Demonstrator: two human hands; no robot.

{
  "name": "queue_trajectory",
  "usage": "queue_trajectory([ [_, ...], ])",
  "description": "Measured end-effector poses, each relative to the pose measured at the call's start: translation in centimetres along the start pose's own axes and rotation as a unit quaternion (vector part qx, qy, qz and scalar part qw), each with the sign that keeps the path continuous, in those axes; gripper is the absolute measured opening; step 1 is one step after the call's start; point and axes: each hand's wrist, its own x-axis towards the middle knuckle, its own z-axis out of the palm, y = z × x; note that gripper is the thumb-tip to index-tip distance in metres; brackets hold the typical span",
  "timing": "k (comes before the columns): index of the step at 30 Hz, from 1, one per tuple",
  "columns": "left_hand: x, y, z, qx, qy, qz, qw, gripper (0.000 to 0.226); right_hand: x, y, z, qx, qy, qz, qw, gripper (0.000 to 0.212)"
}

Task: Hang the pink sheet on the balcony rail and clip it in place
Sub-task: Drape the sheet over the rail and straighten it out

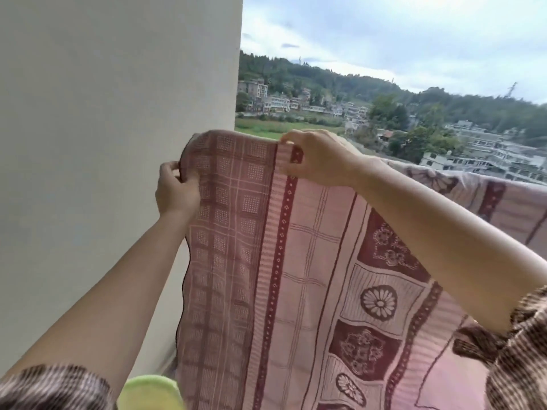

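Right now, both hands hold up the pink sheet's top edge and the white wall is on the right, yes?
No. The head view shows the white wall on the left. The left hand and right hand do hold up the top edge of the pink sheet.

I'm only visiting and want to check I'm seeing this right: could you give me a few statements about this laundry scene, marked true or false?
1. The left hand and right hand both hold the pink sheet. True.
2. A clip already pins the sheet. False: no clip shows.
3. A white wall stands left of the sheet. True.
4. The sheet is plain pink. False: it bears checks and flowers.
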Motion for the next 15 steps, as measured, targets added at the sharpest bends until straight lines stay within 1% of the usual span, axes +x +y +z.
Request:
queue_trajectory([
  [2, -0.6, -0.5, 0.7, 0.029, 0.005, -0.01, 1.0, 0.027, -2.8, 1.2, 0.0, -0.04, 0.062, 0.011, 0.997, 0.04],
  [3, -1.1, -0.8, 1.0, 0.05, 0.02, -0.02, 0.998, 0.026, -4.3, 1.7, 0.0, -0.056, 0.077, 0.02, 0.995, 0.044],
  [4, -1.9, -0.8, 1.1, 0.063, 0.039, -0.039, 0.997, 0.031, -5.7, 2.3, 0.2, -0.067, 0.085, 0.03, 0.994, 0.048],
  [5, -2.8, -0.7, 1.3, 0.075, 0.057, -0.056, 0.994, 0.041, -7.1, 2.8, 0.3, -0.078, 0.091, 0.039, 0.992, 0.052],
  [6, -3.9, -0.4, 1.5, 0.093, 0.071, -0.061, 0.991, 0.05, -8.3, 3.2, 0.5, -0.09, 0.097, 0.045, 0.99, 0.054],
  [7, -5.0, 0.1, 1.9, 0.112, 0.078, -0.04, 0.99, 0.056, -9.4, 3.6, 0.6, -0.106, 0.104, 0.047, 0.988, 0.055],
  [9, -7.8, 1.2, 3.2, 0.124, 0.041, 0.056, 0.99, 0.062, -11.7, 4.3, 0.9, -0.133, 0.121, 0.054, 0.982, 0.054],
  [11, -10.8, 2.8, 4.8, 0.109, -0.013, 0.164, 0.98, 0.063, -13.9, 5.0, 1.0, -0.144, 0.146, 0.066, 0.977, 0.052],
  [13, -13.6, 4.9, 6.7, 0.103, -0.048, 0.253, 0.961, 0.063, -16.5, 6.0, 0.6, -0.154, 0.174, 0.08, 0.969, 0.052],
  [15, -16.5, 7.4, 8.7, 0.104, -0.089, 0.316, 0.939, 0.06, -19.6, 7.5, -0.2, -0.161, 0.189, 0.107, 0.963, 0.052],
])
